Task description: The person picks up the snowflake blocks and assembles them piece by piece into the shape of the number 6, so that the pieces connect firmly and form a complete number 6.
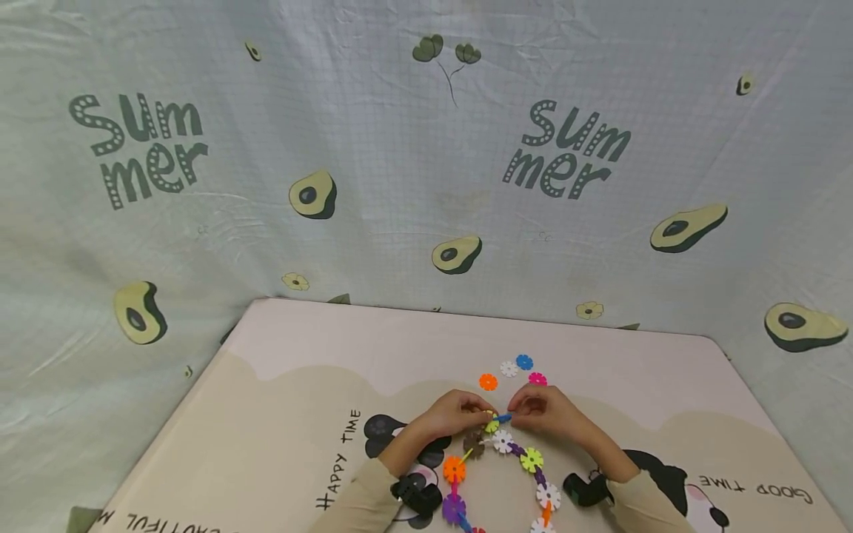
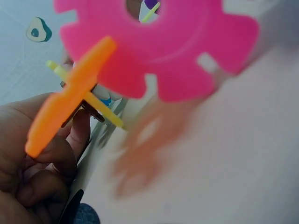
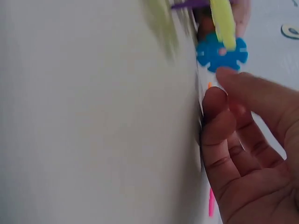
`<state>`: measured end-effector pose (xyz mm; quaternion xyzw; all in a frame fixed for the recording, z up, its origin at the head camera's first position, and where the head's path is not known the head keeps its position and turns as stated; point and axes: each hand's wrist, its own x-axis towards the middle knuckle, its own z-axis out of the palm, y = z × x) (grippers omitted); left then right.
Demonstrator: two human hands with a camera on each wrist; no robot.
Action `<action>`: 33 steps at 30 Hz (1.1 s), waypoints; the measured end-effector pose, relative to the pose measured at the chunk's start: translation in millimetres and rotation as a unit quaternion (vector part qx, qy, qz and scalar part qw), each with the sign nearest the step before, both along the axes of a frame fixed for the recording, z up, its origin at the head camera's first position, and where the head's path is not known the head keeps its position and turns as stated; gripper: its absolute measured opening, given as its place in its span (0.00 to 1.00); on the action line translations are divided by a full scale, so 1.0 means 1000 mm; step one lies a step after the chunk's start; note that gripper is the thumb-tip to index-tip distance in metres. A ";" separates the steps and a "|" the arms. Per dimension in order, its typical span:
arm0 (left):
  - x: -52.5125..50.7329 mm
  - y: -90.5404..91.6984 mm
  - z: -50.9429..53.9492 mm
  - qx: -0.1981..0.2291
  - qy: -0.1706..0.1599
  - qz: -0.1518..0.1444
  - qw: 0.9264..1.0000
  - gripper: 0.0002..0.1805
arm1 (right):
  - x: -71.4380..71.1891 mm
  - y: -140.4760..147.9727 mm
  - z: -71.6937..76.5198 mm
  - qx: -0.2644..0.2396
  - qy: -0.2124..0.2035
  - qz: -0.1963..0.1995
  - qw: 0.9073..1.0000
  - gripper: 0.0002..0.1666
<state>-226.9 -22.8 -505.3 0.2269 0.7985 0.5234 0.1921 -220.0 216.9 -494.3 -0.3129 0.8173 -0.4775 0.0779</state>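
A chain of notched plastic interlocking discs, joined slot to slot, curves around on the table. Its upper end has a yellow-green disc (image 1: 492, 425), which my left hand (image 1: 455, 413) pinches. A blue disc (image 3: 222, 53) is at that end, and my right hand (image 1: 549, 416) holds its edge between thumb and index finger. Close to the left wrist camera are the chain's orange disc (image 2: 70, 98) and pink disc (image 2: 187, 46), partly covering the left fingers. A brown disc (image 1: 474, 444) and a white disc (image 1: 503, 442) lie just below the hands.
Beyond the hands lie loose discs: orange (image 1: 488, 382), white (image 1: 509, 369), blue (image 1: 524, 362) and pink (image 1: 537, 379). The printed table mat (image 1: 300, 340) meets a patterned curtain (image 1: 386, 148) at the back. Each wrist wears a black strap (image 1: 418, 494).
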 end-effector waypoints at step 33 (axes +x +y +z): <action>0.001 -0.004 0.001 -0.022 -0.011 -0.013 1.000 0.14 | -0.013 0.016 0.000 0.078 -0.064 -0.283 0.954 0.21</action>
